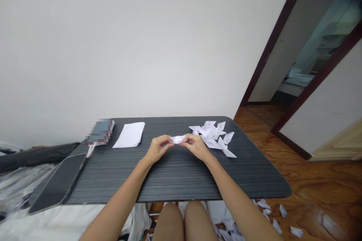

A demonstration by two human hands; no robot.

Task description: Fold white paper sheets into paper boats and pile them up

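A small folded white paper boat (178,139) is held up just over the dark table, pinched at both ends. My left hand (160,148) is closed on its left end, thumb and fingers together. At the opposite end my right hand (196,146) grips it the same way. Close beyond my right hand lies a pile of folded white paper pieces (210,132) with pointed ends. To the left, a stack of white paper sheets (130,134) rests flat on the table.
The dark striped table (181,184) stands against a white wall. On its left are a phone-like dark slab (59,182), overhanging the front edge, and a blurred packet (100,131). More folded papers (276,226) lie on the wooden floor at right. A doorway (294,52) opens beyond.
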